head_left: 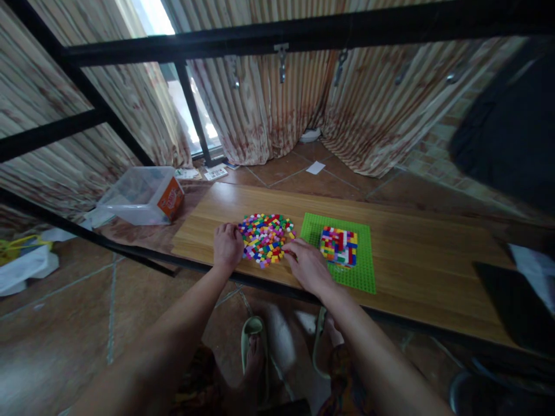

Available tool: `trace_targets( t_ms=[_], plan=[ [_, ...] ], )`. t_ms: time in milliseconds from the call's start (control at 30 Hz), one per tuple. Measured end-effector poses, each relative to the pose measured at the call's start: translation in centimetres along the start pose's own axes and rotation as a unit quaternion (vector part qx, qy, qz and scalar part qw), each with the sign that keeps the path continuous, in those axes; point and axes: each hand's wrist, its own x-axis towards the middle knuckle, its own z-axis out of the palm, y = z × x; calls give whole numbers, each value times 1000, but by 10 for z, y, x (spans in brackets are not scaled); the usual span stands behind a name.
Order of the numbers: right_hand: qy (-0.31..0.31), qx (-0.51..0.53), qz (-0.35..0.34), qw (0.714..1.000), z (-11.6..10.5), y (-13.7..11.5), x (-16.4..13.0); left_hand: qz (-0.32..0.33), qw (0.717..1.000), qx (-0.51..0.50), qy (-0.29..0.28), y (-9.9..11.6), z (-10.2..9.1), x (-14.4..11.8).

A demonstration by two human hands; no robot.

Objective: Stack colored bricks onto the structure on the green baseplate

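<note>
L hand [227, 245] & R hand [309, 267], fingers curled, touch brick pile [265, 237]; box [143, 195] label unreadable.

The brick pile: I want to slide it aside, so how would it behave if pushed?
The brick pile is many small loose pieces, so it would likely scatter rather than move together. The wooden board looks smooth, so bricks probably slide easily. The left hand and right hand flank it.

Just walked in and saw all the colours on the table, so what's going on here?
A person's left hand rests at the left edge of a pile of small coloured bricks on a wooden table. The right hand touches the pile's right side. Beside it lies a green baseplate carrying a partly built multicoloured block.
</note>
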Motion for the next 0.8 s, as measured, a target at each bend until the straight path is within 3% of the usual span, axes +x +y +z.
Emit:
trace_targets(
  t_ms=[167,467,800],
  plan=[
    [9,-44,41,998,8,1,13,4,1000,-3,2,0,0,-1],
    [-21,-69,37,997,20,8,29,4,1000,-3,-1,-1,0,-2],
    [23,-104,57,993,20,15,30,1,1000,-8,2,0,1,-2]
  ],
)
